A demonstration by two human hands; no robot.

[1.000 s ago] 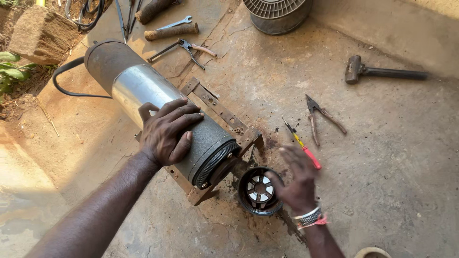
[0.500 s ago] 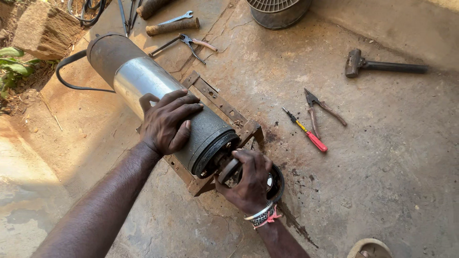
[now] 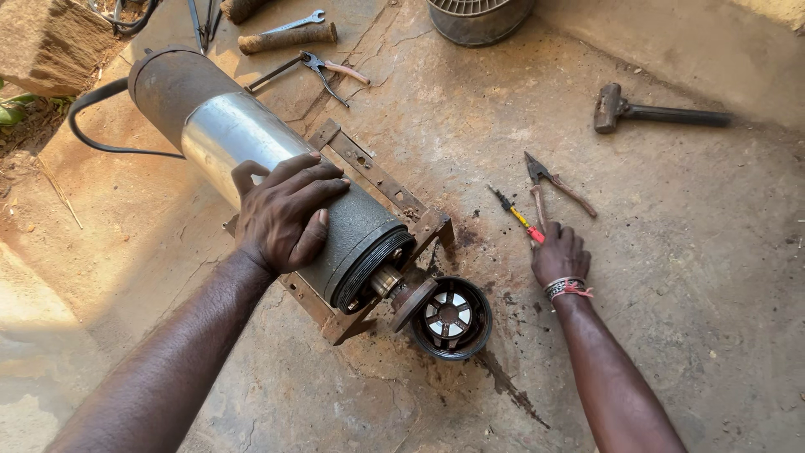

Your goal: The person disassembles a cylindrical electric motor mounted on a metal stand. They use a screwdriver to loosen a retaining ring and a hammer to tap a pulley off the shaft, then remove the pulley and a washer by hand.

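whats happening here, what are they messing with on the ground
A person is working on a long metal cylinder lying on a rusty frame on the concrete floor. The left hand presses flat on the cylinder's dark end. The right hand is on a red-handled screwdriver next to some pliers. A round black finned part sits at the cylinder's open end.

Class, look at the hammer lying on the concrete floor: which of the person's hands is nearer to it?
Right. The right hand rests by the screwdriver, below-left of the hammer; the left hand lies on the cylinder, much farther left.
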